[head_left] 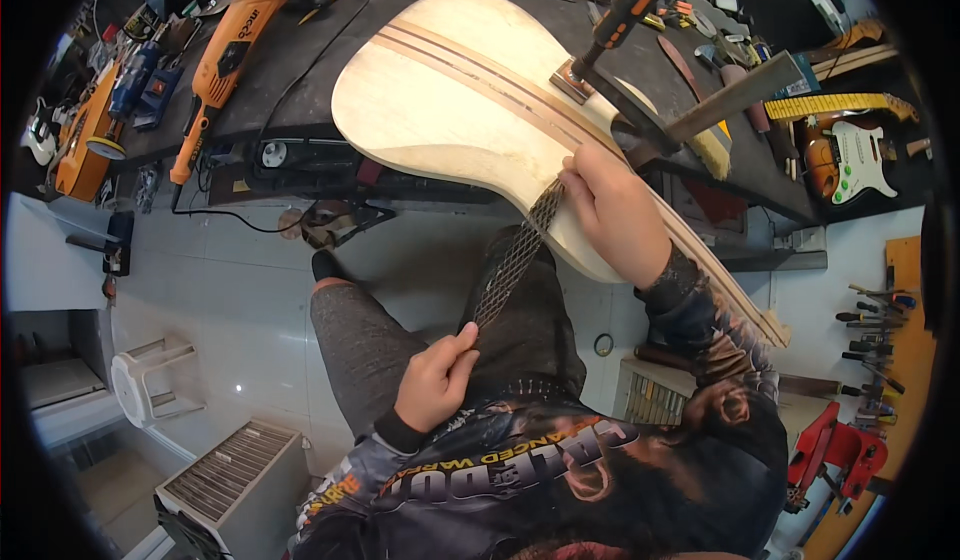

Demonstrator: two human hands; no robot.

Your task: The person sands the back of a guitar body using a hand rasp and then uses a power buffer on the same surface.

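Observation:
A pale wooden guitar body (450, 90) with dark stripes along its centre lies on the bench, its waist edge toward me. Across that edge, slanting down to my lap, runs a lattice-bladed saw rasp (512, 265). My right hand (612, 210) is closed on the rasp's upper end, beside the body's edge. Lower down, my left hand (437, 380) pinches its near end between thumb and fingers. A clamp with an orange and black handle (625, 10) presses a small wood block (572, 82) onto the body. The neck (735, 305) extends down to the right, partly behind my forearm.
On the dark bench (300, 90) lie an orange power tool (230, 50) with a cable and a brush (712, 150). At right are a sunburst guitar (850, 160) and a red vise (835, 450). A white stool (150, 380) and slatted box (235, 470) stand left.

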